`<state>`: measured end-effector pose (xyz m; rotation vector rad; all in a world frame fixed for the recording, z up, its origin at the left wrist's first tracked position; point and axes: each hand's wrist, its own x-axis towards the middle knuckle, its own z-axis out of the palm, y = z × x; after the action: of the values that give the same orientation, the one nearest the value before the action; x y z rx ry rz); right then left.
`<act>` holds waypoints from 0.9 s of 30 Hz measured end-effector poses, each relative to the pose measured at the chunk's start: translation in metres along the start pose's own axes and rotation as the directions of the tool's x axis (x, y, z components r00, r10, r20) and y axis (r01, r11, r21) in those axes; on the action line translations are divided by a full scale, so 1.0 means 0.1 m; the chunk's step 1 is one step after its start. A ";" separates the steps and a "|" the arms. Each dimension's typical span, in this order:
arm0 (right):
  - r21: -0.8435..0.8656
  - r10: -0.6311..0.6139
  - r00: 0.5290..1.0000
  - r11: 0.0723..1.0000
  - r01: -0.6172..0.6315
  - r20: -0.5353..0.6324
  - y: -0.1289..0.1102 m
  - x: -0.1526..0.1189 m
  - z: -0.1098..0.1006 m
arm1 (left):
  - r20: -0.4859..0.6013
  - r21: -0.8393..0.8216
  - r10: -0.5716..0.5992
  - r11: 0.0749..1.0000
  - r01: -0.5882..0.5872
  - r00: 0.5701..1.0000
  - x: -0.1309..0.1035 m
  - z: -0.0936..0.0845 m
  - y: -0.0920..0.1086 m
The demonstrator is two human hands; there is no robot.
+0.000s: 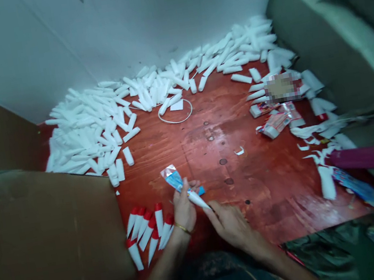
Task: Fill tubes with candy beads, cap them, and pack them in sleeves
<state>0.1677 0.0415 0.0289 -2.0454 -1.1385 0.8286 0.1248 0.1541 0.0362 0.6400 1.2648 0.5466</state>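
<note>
Nearest the camera, two bare forearms are seen rising from the bottom edge to meet over a red wooden table [246, 149]. The left hand [183, 210], a thin gold bangle [182, 228] at its wrist, is closed around a blue-and-silver wrapper [173, 178], whose upper end sticks out above the fingers. The right hand [230, 222] is pinched on the lower end of a small white tube [197, 199], which lies slanted between the two hands with its upper end at the wrapper — whether that end is already inside the wrapper cannot be told. Both hands are held just above the near edge of the table, slightly left of its middle. Just left of the left hand, a cluster of red-capped tubes [147, 235] is laid on the table beside a large cardboard box [47, 249]. Along the far edge, against a white wall [117, 22], a long heap of plain white tubes [98, 121] is spread from left to right, and a white ring [175, 112] is seen in front of it. On the right — well apart from the hands — printed packets [277, 122] and torn white scraps [318, 130] are scattered, and a magenta object [372, 157] is seen lying at the table's right side.
</note>
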 end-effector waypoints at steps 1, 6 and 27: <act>-0.009 -0.023 1.000 1.000 0.022 -0.016 0.01 -0.02 0.02 | -0.004 -0.015 0.005 1.000 -0.005 1.000 0.03 -0.01 0.02; -0.024 -0.046 0.997 0.999 0.044 -0.064 0.01 -0.03 0.18 | 0.022 -0.014 -0.022 1.000 0.022 1.000 -0.02 0.00 -0.07; 0.371 0.022 0.991 0.926 -0.070 0.132 0.39 0.08 0.28 | 0.104 -0.093 -0.020 0.995 0.030 0.994 0.00 -0.11 -0.23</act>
<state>0.1680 0.0386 -0.0202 -1.7260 -0.9135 1.1187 0.1149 0.1393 0.0188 0.5652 1.1418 0.5430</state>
